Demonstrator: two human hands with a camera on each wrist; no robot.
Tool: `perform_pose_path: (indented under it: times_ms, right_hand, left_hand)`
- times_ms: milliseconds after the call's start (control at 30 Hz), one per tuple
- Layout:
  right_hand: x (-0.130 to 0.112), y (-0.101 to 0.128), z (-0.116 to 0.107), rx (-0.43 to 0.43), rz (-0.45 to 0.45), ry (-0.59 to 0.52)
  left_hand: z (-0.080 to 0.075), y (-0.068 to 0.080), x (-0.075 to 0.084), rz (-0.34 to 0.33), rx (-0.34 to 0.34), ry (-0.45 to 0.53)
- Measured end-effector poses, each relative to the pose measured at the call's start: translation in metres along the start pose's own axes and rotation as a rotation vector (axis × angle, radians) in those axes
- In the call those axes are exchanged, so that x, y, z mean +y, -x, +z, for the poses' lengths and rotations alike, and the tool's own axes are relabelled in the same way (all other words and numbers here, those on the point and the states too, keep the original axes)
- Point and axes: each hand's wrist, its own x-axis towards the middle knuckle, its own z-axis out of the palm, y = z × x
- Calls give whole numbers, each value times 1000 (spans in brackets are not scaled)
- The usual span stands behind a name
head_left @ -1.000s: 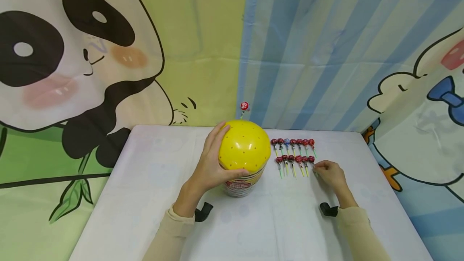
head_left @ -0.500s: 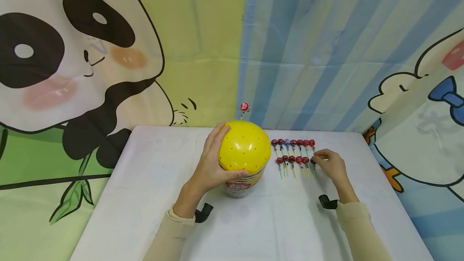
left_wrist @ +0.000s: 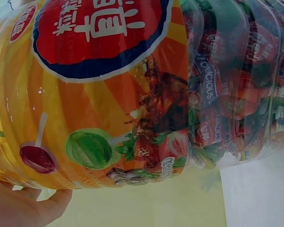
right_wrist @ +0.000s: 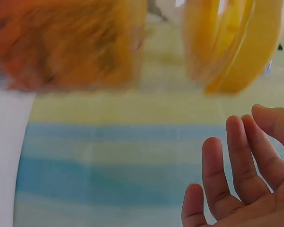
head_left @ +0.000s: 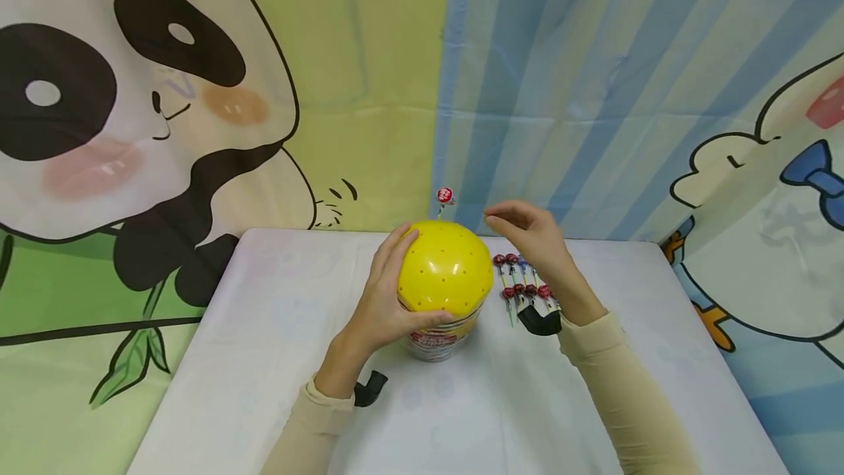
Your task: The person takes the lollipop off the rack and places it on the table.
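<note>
A clear candy jar [head_left: 437, 341] stands on the table under a yellow domed lid [head_left: 445, 270] dotted with small holes. One red-wrapped lollipop [head_left: 445, 196] shows upright beyond the dome's top. My left hand [head_left: 379, 306] grips the lid's left side, thumb across the front and fingers behind. The left wrist view has the jar's printed label [left_wrist: 104, 94] and wrapped lollipops [left_wrist: 227, 90] inside. To the right of the lid my right hand [head_left: 537, 240] is raised, fingers relaxed and slightly bent. In the right wrist view nothing shows between its fingers [right_wrist: 236, 161].
Two rows of lollipops [head_left: 508, 293] lie on the white tabletop [head_left: 297, 299] right of the jar, partly hidden by my right forearm and a black wrist mount [head_left: 539, 321]. Cartoon-printed cloth [head_left: 369, 94] hangs behind the table.
My right hand has left the right end of the nearer lollipop row, where its fingers were at the last lollipop, and moved up and left toward the lid. The left hand stays put.
</note>
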Motion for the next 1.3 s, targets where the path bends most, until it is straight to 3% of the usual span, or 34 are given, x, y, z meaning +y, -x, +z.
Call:
perform_pose_path:
  times_ms: [133,300,833,967,1167,1300]
  right_hand:
    - [-17,-18,18,-108,-18,-100]
    - [-21,-31,28,-187,13,-182]
    - [-22,-48,32,-336,14,-200]
    - [-25,-49,33,-332,-28,-244]
    - [-32,-45,27,-231,-110,-309]
    - [-29,-35,13,-159,-116,-257]
  left_hand:
    - [0,0,-1,1,1,3]
    - [0,0,0,-12,-12,12]
    - [0,1,-2,10,-6,3]
    - [0,1,-1,9,-6,1]
    - [0,1,0,-9,-7,3]
    - [-1,1,0,-25,-8,3]
